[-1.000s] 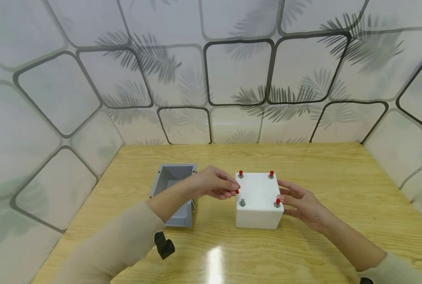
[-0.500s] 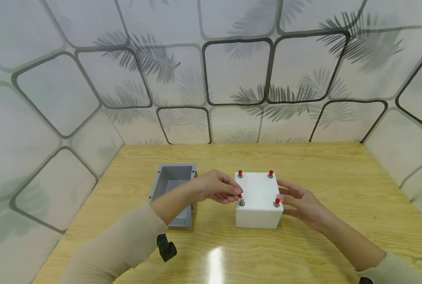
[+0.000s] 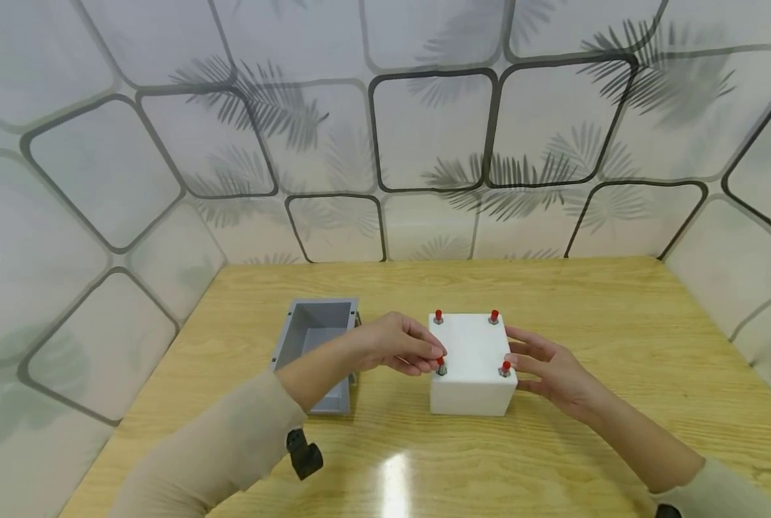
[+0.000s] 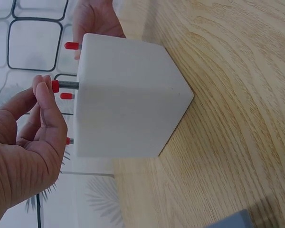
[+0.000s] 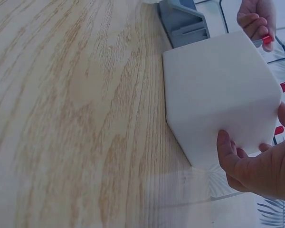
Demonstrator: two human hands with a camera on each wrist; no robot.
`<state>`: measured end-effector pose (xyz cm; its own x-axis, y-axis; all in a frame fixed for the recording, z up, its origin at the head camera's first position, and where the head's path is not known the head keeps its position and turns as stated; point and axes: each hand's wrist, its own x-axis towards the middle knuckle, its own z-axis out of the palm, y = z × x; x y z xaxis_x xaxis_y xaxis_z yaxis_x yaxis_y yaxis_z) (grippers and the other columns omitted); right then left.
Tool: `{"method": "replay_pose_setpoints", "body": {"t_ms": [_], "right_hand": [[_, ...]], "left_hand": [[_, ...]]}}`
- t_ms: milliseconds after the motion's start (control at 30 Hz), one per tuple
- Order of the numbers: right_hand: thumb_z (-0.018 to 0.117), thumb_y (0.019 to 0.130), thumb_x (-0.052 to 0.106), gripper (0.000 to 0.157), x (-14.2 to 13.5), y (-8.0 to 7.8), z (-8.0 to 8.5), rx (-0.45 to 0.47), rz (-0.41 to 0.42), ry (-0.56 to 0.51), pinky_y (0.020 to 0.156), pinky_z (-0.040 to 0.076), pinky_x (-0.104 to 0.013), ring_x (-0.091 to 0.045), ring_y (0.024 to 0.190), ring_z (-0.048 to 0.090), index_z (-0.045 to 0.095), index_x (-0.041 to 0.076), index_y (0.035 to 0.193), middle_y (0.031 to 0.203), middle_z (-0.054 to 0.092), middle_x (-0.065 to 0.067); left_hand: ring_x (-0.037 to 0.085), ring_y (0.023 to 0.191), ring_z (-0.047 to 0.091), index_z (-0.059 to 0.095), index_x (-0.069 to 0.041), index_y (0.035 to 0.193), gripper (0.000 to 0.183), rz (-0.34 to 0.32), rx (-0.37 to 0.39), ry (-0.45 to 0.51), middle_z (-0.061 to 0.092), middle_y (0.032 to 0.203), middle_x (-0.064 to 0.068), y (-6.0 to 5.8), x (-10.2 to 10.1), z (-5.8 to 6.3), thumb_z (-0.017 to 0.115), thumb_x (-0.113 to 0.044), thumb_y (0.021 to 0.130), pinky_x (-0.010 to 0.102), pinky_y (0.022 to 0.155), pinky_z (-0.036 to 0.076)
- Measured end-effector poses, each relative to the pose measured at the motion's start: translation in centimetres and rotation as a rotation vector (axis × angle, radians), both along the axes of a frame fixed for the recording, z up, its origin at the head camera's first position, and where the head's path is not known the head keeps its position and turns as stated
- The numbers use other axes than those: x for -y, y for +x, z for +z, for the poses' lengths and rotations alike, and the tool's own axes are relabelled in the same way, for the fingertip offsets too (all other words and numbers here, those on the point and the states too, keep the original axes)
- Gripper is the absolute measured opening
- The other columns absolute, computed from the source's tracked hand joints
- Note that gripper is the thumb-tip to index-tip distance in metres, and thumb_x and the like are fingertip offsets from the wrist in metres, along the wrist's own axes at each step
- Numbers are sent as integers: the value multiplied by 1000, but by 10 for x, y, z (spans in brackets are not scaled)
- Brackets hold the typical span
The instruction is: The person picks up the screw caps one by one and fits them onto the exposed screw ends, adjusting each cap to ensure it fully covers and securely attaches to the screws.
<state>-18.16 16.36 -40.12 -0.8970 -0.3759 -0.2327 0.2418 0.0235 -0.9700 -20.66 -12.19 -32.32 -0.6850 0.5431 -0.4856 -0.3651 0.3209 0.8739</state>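
Observation:
A white block (image 3: 471,349) stands on the wooden table, with a metal bolt upright at each top corner. Red caps cover the bolts at the two far corners and the near right corner, among them the near right cap (image 3: 506,366). With thumb and fingertips my left hand (image 3: 403,345) pinches another red cap (image 4: 55,86), which sits at the tip of the near left bolt (image 4: 69,85); much of that bolt's thread shows below it. My right hand (image 3: 556,374) rests on the block's right side, its fingers (image 5: 225,147) spread along the wall and the thumb near the top edge.
A grey plastic bin (image 3: 323,316) stands to the left of the block, partly behind my left forearm. The wooden table (image 3: 489,467) meets a patterned backdrop (image 3: 437,137) at the back and both sides.
My left hand has moved slightly right and toward me, bringing the red cap from beside the block onto the near left bolt's tip. The right hand keeps its place on the block.

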Motion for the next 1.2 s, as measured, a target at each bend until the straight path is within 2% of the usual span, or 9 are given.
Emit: {"method": "replay_pose_setpoints", "body": {"t_ms": [233,567,833,1200], "right_hand": [[58,95,19,60,0,1,-1,-7,3,-6,90,52,-35,-10,107,56,31,15,149,147,26,-23],[58,95,19,63,0,0,0,-3,2,-6,90,52,-35,-10,108,55,27,12,150,149,23,-25],[57,96,20,65,0,-1,0,-3,10,3,91,51,-35,-10,109,54,23,9,150,149,22,-24],[57,96,20,65,1,-2,0,0,11,1,90,52,-35,-9,108,55,24,9,150,149,23,-25]], "left_hand": [[8,61,63,69,3,103,18,-11,2,-14,69,75,3,0,-4,-2,64,-7,89,19,59,54],[9,63,67,68,2,103,17,7,67,8,71,77,5,0,-4,-3,64,-8,90,22,61,56],[12,68,69,68,1,103,17,-1,86,21,71,79,6,-1,-5,-4,63,-8,90,33,76,56],[12,67,68,67,4,103,18,6,93,13,70,77,5,1,-5,-12,63,-8,90,26,67,58]]}}
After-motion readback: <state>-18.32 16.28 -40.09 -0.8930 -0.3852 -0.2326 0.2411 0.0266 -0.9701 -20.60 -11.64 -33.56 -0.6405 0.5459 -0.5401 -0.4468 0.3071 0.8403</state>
